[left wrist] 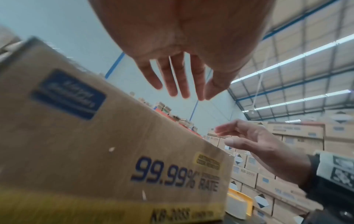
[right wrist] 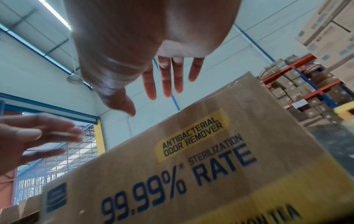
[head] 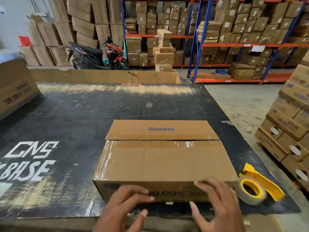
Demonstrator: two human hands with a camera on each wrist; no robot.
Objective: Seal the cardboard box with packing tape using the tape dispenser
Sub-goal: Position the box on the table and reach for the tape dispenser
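A brown cardboard box [head: 160, 158] printed "Glodway" lies on the black table near its front edge, flaps folded down, with a dark seam across the top and clear tape beside it. Its near side reads "99.99% RATE" [left wrist: 172, 172] [right wrist: 191, 174]. A yellow tape dispenser [head: 257, 185] with a roll of tape lies on the table right of the box. My left hand [head: 127, 203] [left wrist: 178, 81] and right hand [head: 215, 196] [right wrist: 162, 84] hover in front of the box's near side, fingers spread and straight, holding nothing. Neither hand touches the dispenser.
The black table [head: 83, 124] carries white lettering at the left and another carton [head: 15, 92] at its far left corner. Stacked cartons [head: 291, 124] stand on the floor to the right. Shelving racks [head: 234, 39] full of boxes and a parked motorbike [head: 98, 56] are behind.
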